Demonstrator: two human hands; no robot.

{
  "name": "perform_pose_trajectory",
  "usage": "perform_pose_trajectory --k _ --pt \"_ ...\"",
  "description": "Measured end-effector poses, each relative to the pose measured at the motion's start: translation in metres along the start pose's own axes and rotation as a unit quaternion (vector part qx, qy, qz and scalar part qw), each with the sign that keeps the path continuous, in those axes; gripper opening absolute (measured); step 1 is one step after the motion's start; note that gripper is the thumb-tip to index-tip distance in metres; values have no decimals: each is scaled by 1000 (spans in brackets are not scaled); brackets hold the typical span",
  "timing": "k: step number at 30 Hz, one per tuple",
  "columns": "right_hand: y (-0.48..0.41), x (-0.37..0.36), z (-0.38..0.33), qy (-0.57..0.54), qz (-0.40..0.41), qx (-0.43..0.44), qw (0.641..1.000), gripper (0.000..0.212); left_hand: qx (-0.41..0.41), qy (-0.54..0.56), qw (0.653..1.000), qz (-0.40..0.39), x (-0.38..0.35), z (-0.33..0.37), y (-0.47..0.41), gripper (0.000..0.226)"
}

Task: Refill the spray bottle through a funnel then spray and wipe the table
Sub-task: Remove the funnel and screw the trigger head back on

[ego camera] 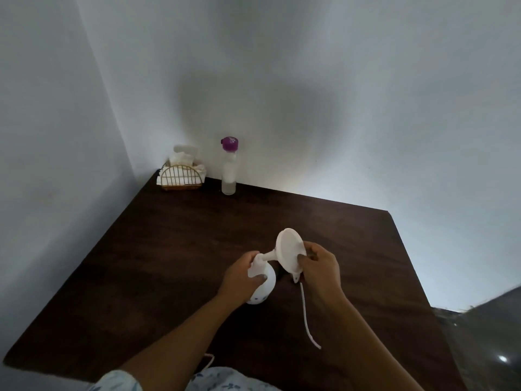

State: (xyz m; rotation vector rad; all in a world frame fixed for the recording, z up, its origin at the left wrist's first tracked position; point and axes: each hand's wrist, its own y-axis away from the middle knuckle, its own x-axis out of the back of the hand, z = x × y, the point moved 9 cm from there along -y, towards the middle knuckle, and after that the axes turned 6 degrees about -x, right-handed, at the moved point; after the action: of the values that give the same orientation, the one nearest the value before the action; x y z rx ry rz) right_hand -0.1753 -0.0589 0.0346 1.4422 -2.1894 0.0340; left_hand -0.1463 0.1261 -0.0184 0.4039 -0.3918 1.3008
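Note:
A round white spray bottle [265,289] stands on the dark wooden table [169,249], its neck uncapped. My left hand [242,275] grips the bottle's upper body. My right hand [318,266] pinches the rim of a white funnel [289,251], which is tipped on its side with its spout at the bottle's neck. A thin white tube [306,314], apparently the sprayer's dip tube, lies on the table below my right hand; the sprayer head is hidden behind that hand.
A clear refill bottle with a purple cap [229,167] stands at the back by the wall. Beside it, in the corner, a gold wire holder with white cloths or tissues [181,173]. Walls close off the back and left; the table's right edge drops to the floor.

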Motion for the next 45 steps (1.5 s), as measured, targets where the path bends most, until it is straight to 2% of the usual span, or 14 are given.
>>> perform_pose_trajectory --k 3,7,12,17,20,25,29,40,45 --pt "0 -1 4 -39 -8 -14 999 32 -4 2 1000 1 1 -1 -6 45" --pt "0 -9 14 -146 -50 -58 986 29 -9 6 1000 2 1 0 -8 39" --pt "1 -12 24 -99 -43 -68 992 29 -7 27 1000 -1 1 -1 -7 26" --pt "-1 -18 25 -173 -72 -89 978 28 -2 19 1000 -4 2 -3 -7 36" --pt "-3 -13 25 -94 -37 -66 993 31 -9 17 1000 -9 2 -2 -7 30" --pt "-3 -19 24 -156 -67 -77 983 29 -6 5 1000 -12 1 -3 -8 35" --pt "-3 -13 23 -60 -25 -51 997 30 -11 4 1000 -13 2 -3 -8 30" --pt "-15 -10 20 -61 -20 -41 997 32 -12 -5 1000 -19 8 -11 -13 38" --pt "-26 -3 8 -22 2 -3 1000 30 5 -12 997 -72 8 -18 -21 45"
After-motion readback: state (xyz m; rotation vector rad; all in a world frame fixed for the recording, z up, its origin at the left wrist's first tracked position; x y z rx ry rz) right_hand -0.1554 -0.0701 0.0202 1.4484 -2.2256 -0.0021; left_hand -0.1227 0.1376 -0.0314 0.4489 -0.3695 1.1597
